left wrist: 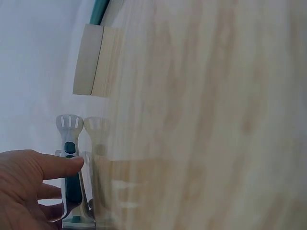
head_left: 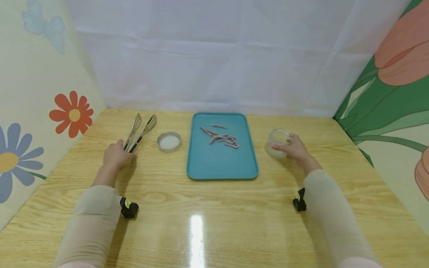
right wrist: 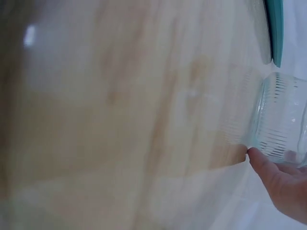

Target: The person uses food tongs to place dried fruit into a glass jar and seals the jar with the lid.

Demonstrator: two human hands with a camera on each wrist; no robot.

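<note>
Glass jar (head_left: 275, 139) against right fingers (head_left: 295, 141)

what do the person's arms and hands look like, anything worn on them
Two long beige sleeves, with pale pink fabric at the head view's bottom edge. A black device with a yellow-green patch shows beside each wrist. The left hand and right hand are bare, without gloves.
</note>
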